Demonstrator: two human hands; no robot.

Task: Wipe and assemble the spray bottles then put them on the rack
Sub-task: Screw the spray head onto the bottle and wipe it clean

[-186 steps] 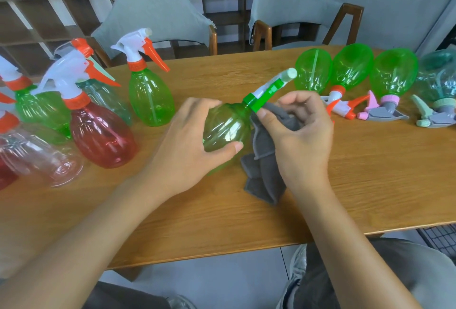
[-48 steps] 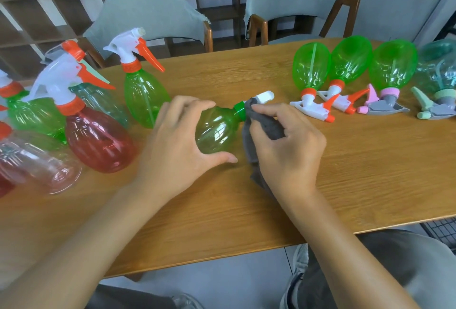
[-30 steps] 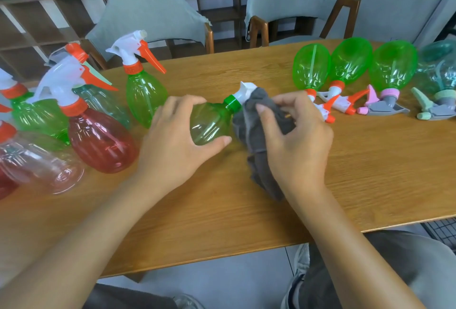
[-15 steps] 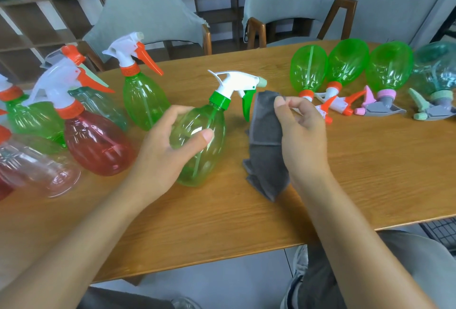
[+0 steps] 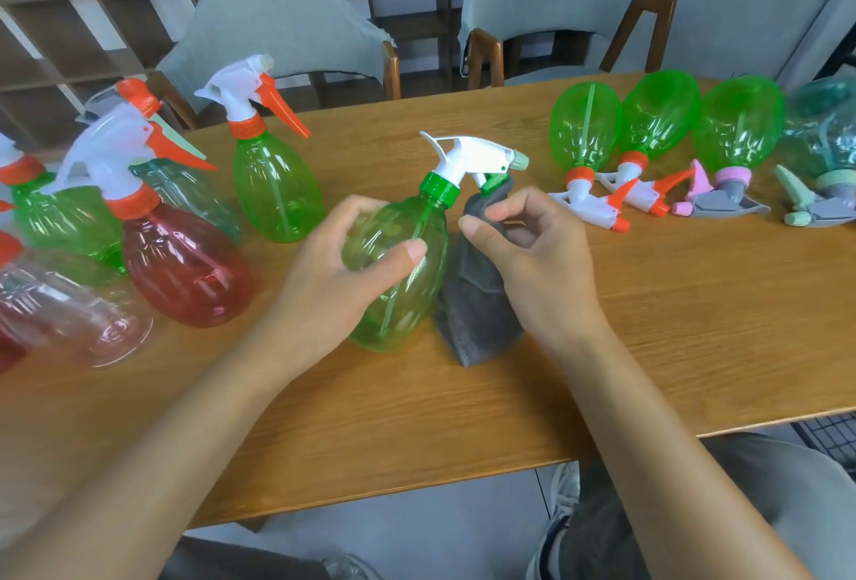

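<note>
Green spray bottle (image 5: 398, 273) upright on the table (image 5: 648, 324), near its middle, clasped around the body by the left hand (image 5: 343, 273). Right hand (image 5: 532, 250) pinching a grey cloth (image 5: 472, 306) (bunched against the green trigger), grip closed on the fabric.

Glossy, see-through plastic spray bottle (image 5: 398, 273); matt, seemingly fleecy grey cloth (image 5: 477, 301); smooth wood-grain counter (image 5: 648, 324) with a satin sheen; chairs (image 5: 278, 23) covered in matt fabric.
</note>
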